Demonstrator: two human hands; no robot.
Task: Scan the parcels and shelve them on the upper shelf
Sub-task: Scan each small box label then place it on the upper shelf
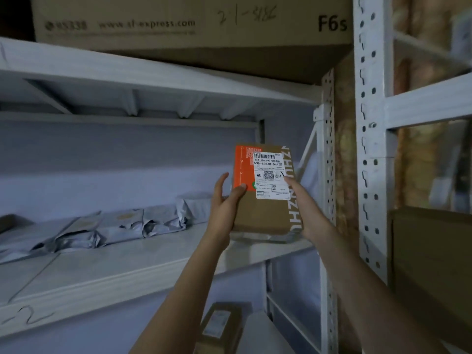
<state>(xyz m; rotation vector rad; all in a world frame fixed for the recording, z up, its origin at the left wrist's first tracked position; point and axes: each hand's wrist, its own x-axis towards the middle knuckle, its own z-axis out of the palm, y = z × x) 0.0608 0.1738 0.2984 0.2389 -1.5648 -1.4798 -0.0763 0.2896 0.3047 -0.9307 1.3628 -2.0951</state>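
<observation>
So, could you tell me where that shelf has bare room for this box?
The shelf is bare along its front edge and at its right end, by the upright post, just under the box. The grey mailer bags crowd the back left.

parcel label (271, 175) – "538-538AH-044" | upper carton (178, 24) – "www.sf-express.com", "F6s"

Parcel (264, 190) between 2 hands, over shelf (143, 274)
</observation>
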